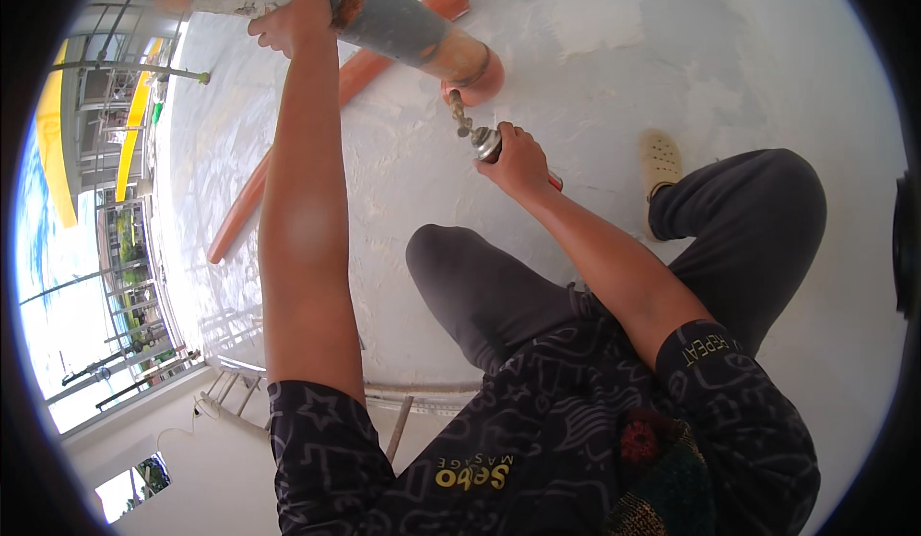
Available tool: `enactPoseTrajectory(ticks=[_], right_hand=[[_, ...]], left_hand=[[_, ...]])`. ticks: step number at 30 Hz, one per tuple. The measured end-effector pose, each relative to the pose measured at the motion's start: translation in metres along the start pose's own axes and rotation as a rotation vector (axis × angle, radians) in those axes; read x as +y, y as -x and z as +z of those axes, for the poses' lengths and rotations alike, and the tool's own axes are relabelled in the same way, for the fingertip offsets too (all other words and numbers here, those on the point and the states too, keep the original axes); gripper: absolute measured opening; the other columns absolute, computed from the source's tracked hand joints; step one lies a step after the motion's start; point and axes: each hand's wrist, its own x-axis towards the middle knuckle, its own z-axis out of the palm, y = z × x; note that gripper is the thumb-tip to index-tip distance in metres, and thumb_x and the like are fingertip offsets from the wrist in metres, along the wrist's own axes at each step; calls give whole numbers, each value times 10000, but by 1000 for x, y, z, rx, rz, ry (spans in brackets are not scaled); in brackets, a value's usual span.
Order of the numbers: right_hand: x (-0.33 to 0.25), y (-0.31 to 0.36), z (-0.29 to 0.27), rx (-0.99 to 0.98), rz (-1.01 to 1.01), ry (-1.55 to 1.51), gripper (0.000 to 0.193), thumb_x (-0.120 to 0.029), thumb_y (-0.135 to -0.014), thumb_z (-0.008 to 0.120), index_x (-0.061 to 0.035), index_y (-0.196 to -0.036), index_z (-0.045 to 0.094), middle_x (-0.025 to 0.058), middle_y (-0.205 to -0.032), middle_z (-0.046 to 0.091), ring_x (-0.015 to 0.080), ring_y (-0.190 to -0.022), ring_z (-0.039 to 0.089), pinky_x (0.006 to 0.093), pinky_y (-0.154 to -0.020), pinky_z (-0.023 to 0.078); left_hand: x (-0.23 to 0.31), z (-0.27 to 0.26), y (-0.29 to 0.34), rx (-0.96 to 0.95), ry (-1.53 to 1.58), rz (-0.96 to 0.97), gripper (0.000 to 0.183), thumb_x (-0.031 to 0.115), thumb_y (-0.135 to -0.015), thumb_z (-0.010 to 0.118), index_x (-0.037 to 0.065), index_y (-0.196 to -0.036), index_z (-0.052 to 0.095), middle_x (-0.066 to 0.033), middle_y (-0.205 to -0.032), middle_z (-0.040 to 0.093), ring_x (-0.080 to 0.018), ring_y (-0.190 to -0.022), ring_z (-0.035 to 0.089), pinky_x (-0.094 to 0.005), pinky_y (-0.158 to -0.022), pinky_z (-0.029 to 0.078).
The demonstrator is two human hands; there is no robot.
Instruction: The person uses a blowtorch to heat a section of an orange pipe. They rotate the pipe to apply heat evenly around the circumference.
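Over patchy floor, held pipe, white wall

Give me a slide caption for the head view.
Left hand grips a thick pipe; right hand holds a torch near one orange end.

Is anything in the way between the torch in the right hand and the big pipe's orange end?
Nothing visible is: the nozzle on the torch in the right hand is right by that end of the big pipe. The thinner orange pipe passes behind the big pipe, not between them.
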Motion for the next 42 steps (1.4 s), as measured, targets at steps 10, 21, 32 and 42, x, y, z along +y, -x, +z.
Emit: enactPoseTrajectory(ticks=[10, 21, 32, 42], right_hand=[[-3, 2, -88, 10, -25, 5, 686, -404, -768, 936, -49, -1237, 583, 160, -1139, 681, 372, -1121, 672, 502, -950, 561], [77, 101, -329, -18, 8, -92, 648, -385, -764, 934, -53, -1205, 593, 168, -1138, 692, 395, -1121, 680, 521, -938, 567], [21, 96, -255, -81, 98, -206, 766, -440, -749, 944, -26, -1310, 627, 191, -1129, 777, 371, -1084, 761, 470, -932, 598], [-6, 92, -259, -143, 134, -189, 835, -521, -770, 939, -16, -1351, 614, 205, -1133, 787, 353, -1070, 776, 435, -937, 603]], left_hand=[[75, -7, 10, -54, 20, 12, 1436, 678, -649, 968, -209, -1546, 282, -420, -1525, 485, -493, -1376, 581, -507, -1160, 517], [203, -77, 134, -178, 116, -96, 1475, 687, -598, 998, -127, -1532, 197, -295, -1512, 414, -422, -1415, 517, -458, -1186, 515], [72, -136, 19, -345, 380, -46, 1466, 577, -664, 1022, -193, -1544, 138, -296, -1523, 478, -356, -1434, 522, -418, -1238, 438], [64, -191, 9, -505, 541, 50, 1017, 430, -805, 983, -80, -1520, 470, -213, -1485, 561, -336, -1376, 588, -503, -1109, 566]])
